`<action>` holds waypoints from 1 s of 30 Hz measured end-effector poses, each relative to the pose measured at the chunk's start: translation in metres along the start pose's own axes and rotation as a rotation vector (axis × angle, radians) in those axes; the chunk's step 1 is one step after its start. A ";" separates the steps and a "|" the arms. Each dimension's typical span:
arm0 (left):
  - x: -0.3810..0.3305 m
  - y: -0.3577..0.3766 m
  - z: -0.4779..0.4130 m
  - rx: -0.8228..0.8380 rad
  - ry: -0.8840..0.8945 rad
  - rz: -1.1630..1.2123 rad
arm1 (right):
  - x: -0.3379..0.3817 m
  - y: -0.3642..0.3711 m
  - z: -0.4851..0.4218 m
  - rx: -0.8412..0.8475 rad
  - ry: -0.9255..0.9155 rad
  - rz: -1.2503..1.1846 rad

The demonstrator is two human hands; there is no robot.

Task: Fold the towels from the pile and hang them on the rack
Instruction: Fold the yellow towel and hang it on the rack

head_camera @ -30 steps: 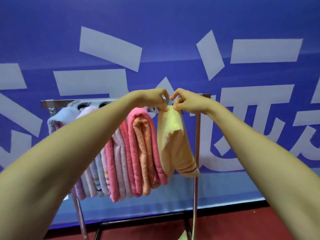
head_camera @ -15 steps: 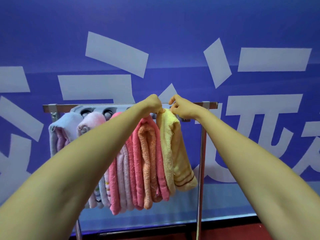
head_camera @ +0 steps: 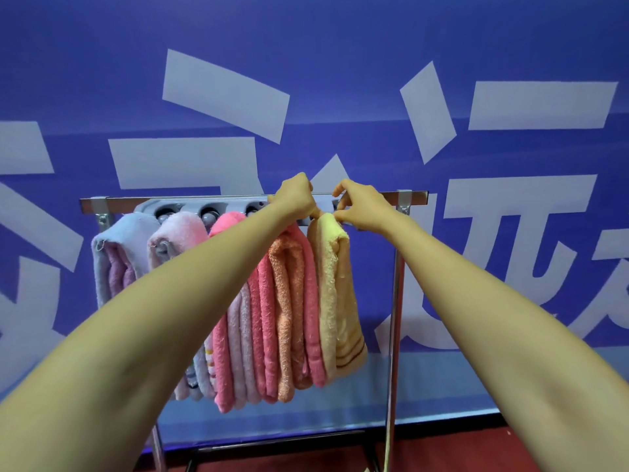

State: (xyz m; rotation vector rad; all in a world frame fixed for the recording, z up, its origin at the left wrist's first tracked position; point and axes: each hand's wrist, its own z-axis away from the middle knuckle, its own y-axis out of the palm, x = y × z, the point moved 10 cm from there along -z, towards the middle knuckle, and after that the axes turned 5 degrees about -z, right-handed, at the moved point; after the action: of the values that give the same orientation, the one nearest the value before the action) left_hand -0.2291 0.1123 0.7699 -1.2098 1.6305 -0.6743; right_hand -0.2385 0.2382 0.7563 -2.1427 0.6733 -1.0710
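A blue banner point(head_camera: 306, 46) with big pale characters fills the whole background. Along the bottom edge of the frame runs a strip of red floor point(head_camera: 442, 454). Two bare forearms reach in from the lower left and lower right corners and meet just above the centre.

A metal towel rack point(head_camera: 394, 318) stands in front of the banner. Its top bar crosses the middle of the frame, and a grey strip of round pegs point(head_camera: 190, 207) sits just below the bar.

Folded towels hang from the strip in a tight row, touching one another. From left to right they are a lavender towel point(head_camera: 109, 253), a pale pink towel point(head_camera: 180, 229), a hot pink towel point(head_camera: 224, 352), an orange towel point(head_camera: 289, 301) and a yellow towel point(head_camera: 337, 301). The yellow towel is the last on the right and has brown stripes near its lower end.

The left hand point(head_camera: 296, 197) is at the top of the yellow towel, fingers curled tight, their tips pinching the left side of its upper fold. The right hand point(head_camera: 360, 206) pinches the right side of the same fold between thumb and fingertips, just below the bar.
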 end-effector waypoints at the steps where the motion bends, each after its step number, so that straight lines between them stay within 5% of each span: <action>1: 0.001 -0.003 0.002 -0.016 0.003 -0.029 | 0.002 -0.003 0.003 -0.039 -0.025 -0.025; 10: -0.007 -0.003 0.022 0.058 0.120 -0.068 | 0.011 -0.016 0.041 -0.099 -0.082 -0.078; 21: -0.007 0.017 0.169 -0.564 0.359 0.253 | -0.012 0.008 0.147 -0.321 -0.023 -0.341; 30: 0.076 0.141 0.213 -0.232 -0.192 0.202 | -0.092 0.091 0.198 -0.301 0.235 -0.360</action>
State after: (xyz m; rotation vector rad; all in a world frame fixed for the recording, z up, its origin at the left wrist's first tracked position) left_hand -0.0938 0.1146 0.5403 -1.2111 1.6714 -0.2388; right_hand -0.1377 0.3027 0.5525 -2.4844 0.5965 -1.5126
